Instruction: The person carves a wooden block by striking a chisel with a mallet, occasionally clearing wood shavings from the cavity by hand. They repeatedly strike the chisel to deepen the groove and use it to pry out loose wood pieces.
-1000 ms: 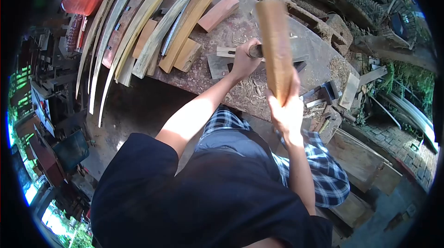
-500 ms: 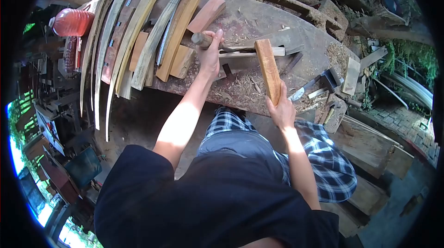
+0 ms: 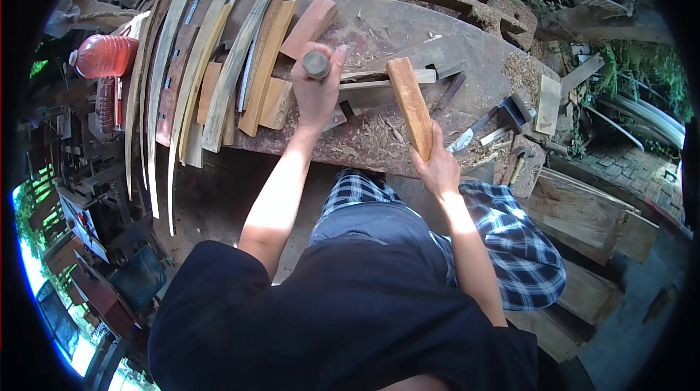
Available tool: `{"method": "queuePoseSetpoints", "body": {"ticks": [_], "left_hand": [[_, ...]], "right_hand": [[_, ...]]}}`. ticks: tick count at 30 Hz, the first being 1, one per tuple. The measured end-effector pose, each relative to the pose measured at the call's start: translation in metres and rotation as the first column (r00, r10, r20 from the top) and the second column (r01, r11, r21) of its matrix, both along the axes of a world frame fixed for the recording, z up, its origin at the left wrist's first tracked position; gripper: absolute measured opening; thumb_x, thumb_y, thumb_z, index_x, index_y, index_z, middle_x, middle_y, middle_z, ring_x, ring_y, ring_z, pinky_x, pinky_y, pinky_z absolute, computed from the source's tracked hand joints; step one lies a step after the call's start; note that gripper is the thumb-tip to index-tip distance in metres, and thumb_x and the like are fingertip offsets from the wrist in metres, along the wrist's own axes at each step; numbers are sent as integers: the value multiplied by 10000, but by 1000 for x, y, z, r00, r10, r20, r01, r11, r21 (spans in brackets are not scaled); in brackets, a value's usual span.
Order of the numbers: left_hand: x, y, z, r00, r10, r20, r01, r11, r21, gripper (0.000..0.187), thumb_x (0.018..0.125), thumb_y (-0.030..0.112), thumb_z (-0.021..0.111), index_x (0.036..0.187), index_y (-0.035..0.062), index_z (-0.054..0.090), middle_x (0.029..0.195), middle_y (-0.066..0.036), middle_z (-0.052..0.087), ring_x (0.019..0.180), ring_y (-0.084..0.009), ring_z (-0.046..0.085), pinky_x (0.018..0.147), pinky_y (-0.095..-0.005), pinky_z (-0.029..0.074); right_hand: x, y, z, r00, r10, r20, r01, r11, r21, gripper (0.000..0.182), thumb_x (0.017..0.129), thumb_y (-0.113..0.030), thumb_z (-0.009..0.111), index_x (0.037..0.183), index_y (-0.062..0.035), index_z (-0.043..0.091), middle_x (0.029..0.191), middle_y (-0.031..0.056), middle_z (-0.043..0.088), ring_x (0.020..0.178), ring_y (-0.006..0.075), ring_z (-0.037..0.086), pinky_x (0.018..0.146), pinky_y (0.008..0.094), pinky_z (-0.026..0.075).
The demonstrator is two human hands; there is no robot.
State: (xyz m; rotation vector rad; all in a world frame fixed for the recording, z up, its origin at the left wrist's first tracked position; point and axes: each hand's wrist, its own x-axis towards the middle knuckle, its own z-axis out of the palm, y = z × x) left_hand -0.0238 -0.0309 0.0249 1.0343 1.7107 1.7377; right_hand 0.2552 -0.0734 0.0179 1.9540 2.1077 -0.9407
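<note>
My left hand (image 3: 318, 99) is wrapped round a round wooden handle (image 3: 316, 64), whose blunt end faces up toward me; the rest of that tool is mostly hidden. In my right hand (image 3: 440, 165) is the lower end of an orange-brown wooden block (image 3: 411, 108), held tilted above the bench (image 3: 372, 22). A pale wood strip (image 3: 386, 81) lies on the bench between my hands, partly behind the block. Wood chips (image 3: 380, 134) are scattered below it.
Long wood strips (image 3: 237, 70) and boards lie across the bench's left side. A reddish block (image 3: 310, 25) rests behind my left hand. At right are a dark metal-headed tool (image 3: 516, 112) and a small hammer (image 3: 519, 165). A bottle of red liquid (image 3: 107, 56) stands far left.
My left hand has moved slightly left and turned the handle so its end faces me. The block in my right hand has shifted slightly left. The whole view has shifted a little.
</note>
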Motion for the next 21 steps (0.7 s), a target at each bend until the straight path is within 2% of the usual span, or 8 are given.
{"method": "queuePoseSetpoints", "body": {"ticks": [3,4,7,13,17,19,21], "left_hand": [[5,4,16,961,-22,-277,33,999,33,222,935,132,772,835,61,588,687,59,539,649,-30,483,570,-222,395],[8,5,16,960,-19,-279,30,999,35,222,935,132,772,835,61,588,687,59,539,649,-30,483,570,-222,395],[21,11,18,990,-107,-91,114,991,73,232,935,141,773,826,59,586,680,63,522,638,-31,464,579,-216,388],[28,24,-9,989,-149,-4,149,988,39,253,920,138,782,801,53,576,728,33,550,686,-60,494,639,-240,427],[21,30,-13,992,-129,12,128,989,77,243,933,144,771,804,53,586,727,43,560,683,-55,504,629,-240,425],[17,30,-16,966,-165,198,157,986,57,207,967,157,738,853,65,592,726,38,591,686,-50,566,649,-229,461],[17,30,-20,963,-173,207,167,985,47,203,970,158,734,858,67,591,734,31,606,686,-57,579,656,-232,470]], "right_hand": [[-2,1,-2,1000,2,-6,-2,1000,-10,876,881,-417,682,1583,-254,183,1067,279,716,950,499,695,846,562,548],[-1,0,-2,1000,-3,1,3,1000,-19,877,880,-411,683,1583,-252,183,1061,279,717,954,498,694,851,562,547],[0,-1,-3,1000,-2,-21,2,1000,2,883,877,-400,686,1584,-249,180,1040,278,719,949,500,695,848,565,546],[-1,0,-1,1000,5,-20,-4,1000,18,860,879,-398,679,1575,-244,197,1022,272,724,939,496,698,840,561,550],[-3,-1,2,999,-14,-29,14,1000,10,843,881,-397,675,1566,-239,211,1022,271,725,938,491,701,836,563,551],[-2,-2,0,1000,-4,-25,5,1000,28,834,882,-399,673,1561,-235,218,1008,272,725,937,489,701,831,566,550],[-3,-3,1,1000,-10,-29,11,1000,28,832,883,-397,671,1561,-234,218,1004,272,725,936,490,701,831,566,550]]}}
